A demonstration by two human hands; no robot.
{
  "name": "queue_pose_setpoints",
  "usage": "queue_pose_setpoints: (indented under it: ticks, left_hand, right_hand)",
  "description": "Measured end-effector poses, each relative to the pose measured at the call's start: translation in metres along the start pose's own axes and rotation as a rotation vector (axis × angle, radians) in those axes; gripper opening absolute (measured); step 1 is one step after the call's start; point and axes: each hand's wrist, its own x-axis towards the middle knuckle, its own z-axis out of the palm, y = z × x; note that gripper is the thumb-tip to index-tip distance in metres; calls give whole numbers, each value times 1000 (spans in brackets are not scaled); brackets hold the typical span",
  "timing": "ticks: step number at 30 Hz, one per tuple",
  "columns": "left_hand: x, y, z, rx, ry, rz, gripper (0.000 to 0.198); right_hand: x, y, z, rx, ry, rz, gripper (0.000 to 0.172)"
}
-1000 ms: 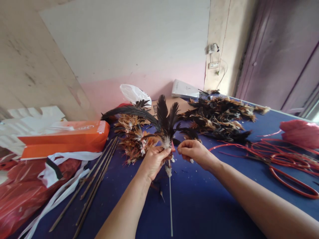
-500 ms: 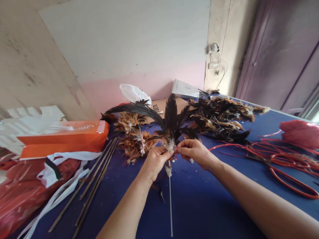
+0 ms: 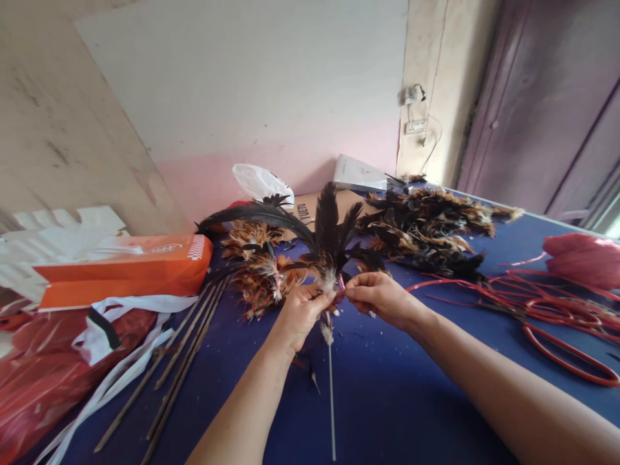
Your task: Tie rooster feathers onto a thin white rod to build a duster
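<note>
A bunch of long black feathers [image 3: 327, 216] with pale fluffy bases stands fanned out in the middle. My left hand [image 3: 301, 315] is closed around its base, thumb pressed over the fluff. Below that grip, a thin white stick [image 3: 332, 400] runs down toward the near edge. My right hand [image 3: 382, 298], just to the right of the bunch, is closed in a pinch on a strand of pink plastic twine [image 3: 341, 283]. How the twine wraps the feathers is hidden by my fingers.
Brown feather bundles [image 3: 261, 284] lie behind my left hand; a dark feather heap [image 3: 431, 226] is at back right. Red-handled scissors [image 3: 571, 363] lie among red strands beside pink twine [image 3: 584, 261]. Wooden sticks [image 3: 179, 374], an orange bag [image 3: 126, 274] and red plastic [image 3: 62, 381] occupy the left.
The black feathers have tilted and turned slightly to the left. The pink twine now shows more plainly between my hands, which have stayed nearly in place.
</note>
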Motion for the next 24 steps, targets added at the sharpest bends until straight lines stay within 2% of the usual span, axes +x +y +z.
queue_pose_setpoints:
  ticks: [4,8,11,18,24]
  left_hand:
    - [-1,2,0,-63,25,-43,17]
    - [0,4,-2,-186,16,-68,9]
    - [2,9,-9,-354,77,-81,3]
    - [7,28,-34,-635,298,-5,15]
    - [8,33,-50,-719,338,25,20]
  right_hand:
    - [1,1,-4,182,-49,73,24]
    - [2,2,-8,196,-58,93,23]
    - [3,2,-14,20,-68,86,18]
    - [4,4,-39,-625,-131,68,11]
    - [-1,-2,-55,-790,-243,77,12]
